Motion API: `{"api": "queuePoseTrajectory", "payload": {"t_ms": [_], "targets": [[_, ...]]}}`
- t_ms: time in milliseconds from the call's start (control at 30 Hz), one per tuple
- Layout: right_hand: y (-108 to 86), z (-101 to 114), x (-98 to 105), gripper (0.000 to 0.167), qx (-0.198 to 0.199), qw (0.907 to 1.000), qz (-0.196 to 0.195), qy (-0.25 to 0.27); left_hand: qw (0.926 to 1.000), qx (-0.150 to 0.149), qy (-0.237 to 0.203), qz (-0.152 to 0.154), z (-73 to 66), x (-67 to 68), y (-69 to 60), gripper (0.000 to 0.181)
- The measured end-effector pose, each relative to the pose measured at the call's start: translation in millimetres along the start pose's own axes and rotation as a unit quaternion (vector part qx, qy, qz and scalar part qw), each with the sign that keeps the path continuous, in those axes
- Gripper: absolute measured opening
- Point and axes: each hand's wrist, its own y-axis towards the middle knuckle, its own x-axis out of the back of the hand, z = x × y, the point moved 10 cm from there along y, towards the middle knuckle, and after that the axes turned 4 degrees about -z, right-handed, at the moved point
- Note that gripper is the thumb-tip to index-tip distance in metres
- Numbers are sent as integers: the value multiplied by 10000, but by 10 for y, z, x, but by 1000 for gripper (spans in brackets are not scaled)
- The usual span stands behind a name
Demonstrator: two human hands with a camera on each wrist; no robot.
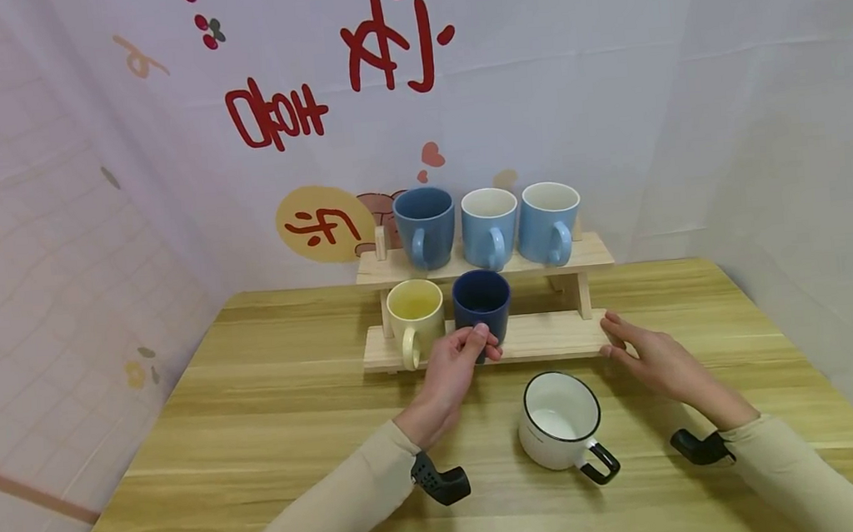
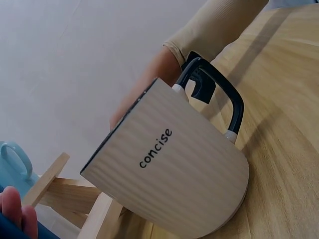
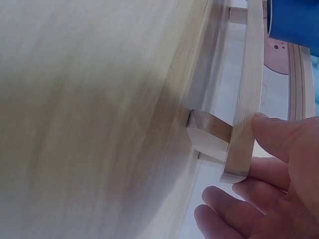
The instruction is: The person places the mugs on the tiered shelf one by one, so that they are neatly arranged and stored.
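My left hand [image 1: 446,377] pinches the handle of a navy mug [image 1: 480,299], which sits upright on the lower board of a two-tier wooden rack [image 1: 552,335]. The fingers cover most of that handle. To its left stands a pale yellow mug [image 1: 415,313], handle facing front. At the right end of the lower board, my right hand [image 1: 655,361] grips the wood; the right wrist view shows the thumb [image 3: 279,134] against the board's edge and fingertips around its end. Between the hands, a white enamel mug [image 1: 553,436] with black rim stands on the table, its side reading "concise" [image 2: 155,148].
On the upper board stand a darker blue mug [image 1: 425,228] and two light blue mugs with white insides, one in the middle [image 1: 489,228] and one at right [image 1: 547,223]. A white printed cloth [image 1: 570,79] hangs behind the wood-grain table [image 1: 260,446].
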Motion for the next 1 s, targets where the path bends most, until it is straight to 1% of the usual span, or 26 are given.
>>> {"api": "queuePoseTrajectory", "payload": {"t_ms": [133, 267, 400, 500, 600, 700, 767, 800, 867, 933, 1000], "targets": [[2, 18, 0, 57, -2, 10000, 14, -7, 9999, -39, 41, -92, 29, 19, 10, 39], [-2, 30, -7, 57, -27, 10000, 53, -39, 9999, 12, 44, -130, 70, 23, 3, 38], [6, 48, -9, 57, -17, 10000, 29, -64, 9999, 45, 33, -133, 95, 28, 4, 38], [27, 72, -8, 56, 38, 10000, -7, -60, 10000, -4, 7, -72, 81, 31, 17, 38], [47, 88, -10, 56, 82, 9999, -30, -52, 9999, -40, 113, 92, 56, 24, 34, 39], [48, 85, -10, 56, 101, 9999, -52, -59, 9984, -74, 428, 350, 29, 1, 41, 38], [40, 72, -8, 56, 102, 9999, -62, -63, 9968, 2, 610, 509, 25, -7, 30, 36], [34, 65, -7, 56, 99, 9999, -64, -69, 9962, 65, 634, 588, 26, -8, 18, 36], [22, 54, -1, 56, 105, 9999, -83, -82, 9954, 104, 634, 705, 22, 5, -19, 35], [13, 47, 8, 55, 113, 9999, -103, -76, 9950, 109, 567, 811, 0, 36, -79, 37], [9, 44, 17, 55, 125, 9998, -120, -87, 9942, 11, 538, 937, -34, 77, -154, 43]]}}
